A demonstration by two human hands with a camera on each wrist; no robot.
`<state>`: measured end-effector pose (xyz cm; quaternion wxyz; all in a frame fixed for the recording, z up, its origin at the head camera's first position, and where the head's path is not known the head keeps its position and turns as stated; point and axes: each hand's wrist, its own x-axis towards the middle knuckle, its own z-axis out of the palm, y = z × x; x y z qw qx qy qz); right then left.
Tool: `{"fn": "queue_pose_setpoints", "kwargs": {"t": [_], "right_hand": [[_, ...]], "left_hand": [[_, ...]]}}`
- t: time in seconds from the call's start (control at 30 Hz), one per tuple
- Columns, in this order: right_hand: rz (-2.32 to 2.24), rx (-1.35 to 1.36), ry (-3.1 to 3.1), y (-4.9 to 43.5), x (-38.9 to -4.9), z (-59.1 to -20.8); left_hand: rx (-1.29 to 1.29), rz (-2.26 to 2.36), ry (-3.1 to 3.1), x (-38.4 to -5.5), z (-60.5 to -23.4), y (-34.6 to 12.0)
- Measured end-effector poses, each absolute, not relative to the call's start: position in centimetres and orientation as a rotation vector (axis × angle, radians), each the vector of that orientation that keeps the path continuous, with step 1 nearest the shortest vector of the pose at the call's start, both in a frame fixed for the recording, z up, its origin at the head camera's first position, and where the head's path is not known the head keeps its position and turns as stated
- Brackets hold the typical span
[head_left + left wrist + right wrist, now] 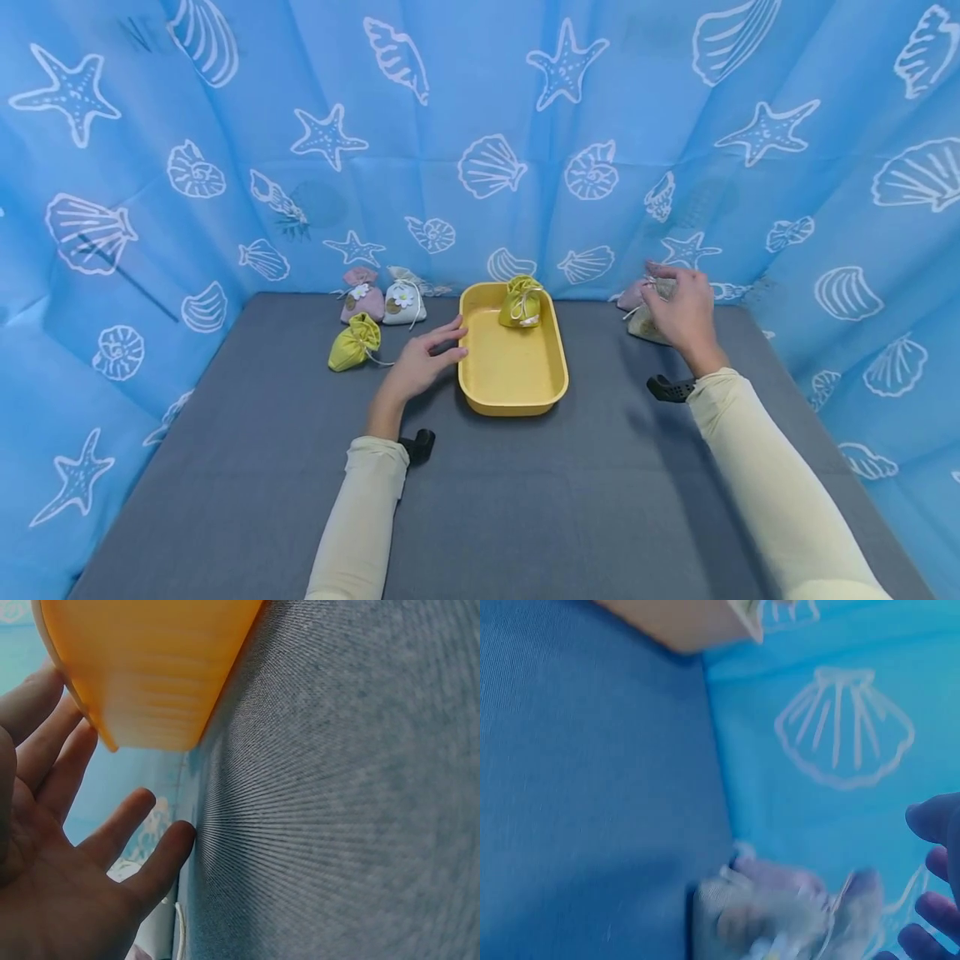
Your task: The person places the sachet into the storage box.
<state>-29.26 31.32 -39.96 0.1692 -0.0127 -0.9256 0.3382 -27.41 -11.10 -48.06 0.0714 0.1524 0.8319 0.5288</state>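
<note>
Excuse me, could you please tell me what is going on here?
A person's left hand touches the left rim of a yellow tray, with one yellow-green pouch inside at its far end. The right hand is over a pink pouch and a beige pouch to the right, with no grip on either visible. Left of the tray are a white pouch, a second pink pouch and a second yellow-green pouch.
</note>
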Motion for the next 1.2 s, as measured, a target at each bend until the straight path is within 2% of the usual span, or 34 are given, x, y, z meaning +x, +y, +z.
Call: {"fn": "queue_pose_setpoints", "kwargs": {"t": [0.23, 0.47, 0.8, 1.03, 1.2], "right_hand": [[1.015, -0.228, -2.705, 33.7, -29.0, -41.9], [1.0, -0.156, -2.813, 34.2, -28.9, -43.0], [1.045, -0.202, -2.89, 34.2, -28.8, -43.2], [0.867, 0.005, -2.784, 34.1, -29.0, -43.8], [0.79, -0.025, -2.746, 33.7, -28.5, -43.5]], "left_hand": [[0.453, 1.599, 2.49, -27.4, -48.1, -11.0], [0.457, 1.6, 2.481, -27.4, -48.0, -11.0], [0.436, 1.579, 2.499, -27.1, -47.5, -11.0], [0.429, 1.598, 2.487, -27.2, -47.6, -11.0], [0.424, 1.601, 2.487, -27.2, -47.6, -10.9]]}}
